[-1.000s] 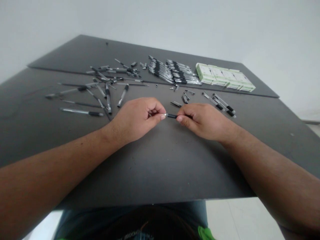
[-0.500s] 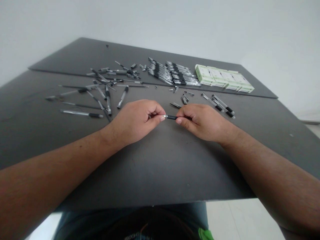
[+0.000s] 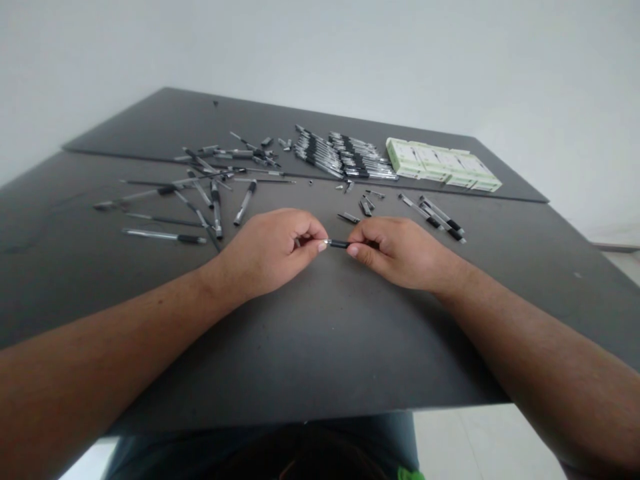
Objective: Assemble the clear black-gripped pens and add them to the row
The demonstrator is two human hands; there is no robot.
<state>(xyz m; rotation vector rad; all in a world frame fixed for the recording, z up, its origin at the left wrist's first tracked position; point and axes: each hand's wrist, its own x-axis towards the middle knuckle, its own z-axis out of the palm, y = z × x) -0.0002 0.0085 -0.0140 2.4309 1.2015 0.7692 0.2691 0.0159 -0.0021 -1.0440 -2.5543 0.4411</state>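
A pen (image 3: 340, 244) with a black grip spans the gap between my two hands, held level just over the dark table (image 3: 320, 347). My left hand (image 3: 275, 250) pinches its silvery tip end between thumb and forefinger. On the other side, my right hand (image 3: 400, 253) is closed round the black part, and the rest of the pen is hidden in the fingers. Small pen caps (image 3: 366, 208) lie just beyond my right hand. Left of my left hand is a loose clear pen (image 3: 163, 235) with a black grip.
Scattered pen parts and refills (image 3: 215, 193) cover the left side. Rows of pens (image 3: 320, 152) lie at the back middle, beside green-and-white boxes (image 3: 445, 163). Several pens (image 3: 440, 217) rest to the right. A raised seam (image 3: 150, 159) crosses the table.
The whole view has shifted slightly, so the table appears a little lower. Both hands keep their grip on the pen, with hardly any change in pose.
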